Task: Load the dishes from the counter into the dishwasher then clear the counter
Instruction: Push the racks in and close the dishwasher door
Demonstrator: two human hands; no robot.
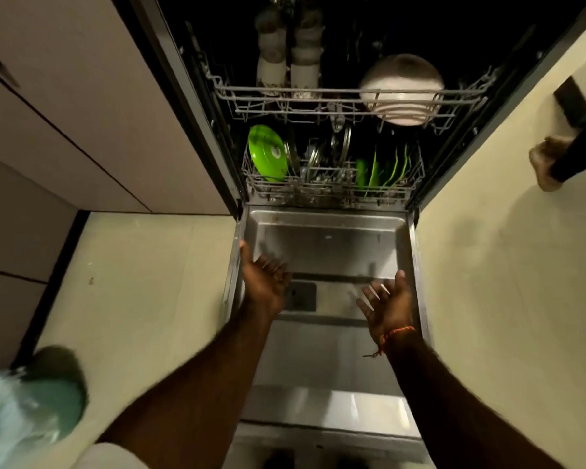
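Observation:
The dishwasher stands open, its steel door (pixel 325 238) folded down flat in front of me. My left hand (pixel 263 280) hovers over the door's left side, fingers spread and relaxed, holding nothing. My right hand (pixel 386 304) hangs over the door's right side, palm up, fingers spread, also holding nothing. The lower rack (pixel 332 189) carries a green plate (pixel 268 154) on the left, steel lids in the middle and several green plates (pixel 386 170) on the right. The upper rack (pixel 345 99) holds two pale cups (pixel 288 69) and a stack of white bowls (pixel 401 88).
Beige cabinet fronts (pixel 65 113) run along the left. A pale tiled floor (pixel 142 282) lies on both sides of the door. A blurred teal and white object (pixel 31 401) sits at the lower left. Another person's foot (pixel 548 164) stands at the right edge.

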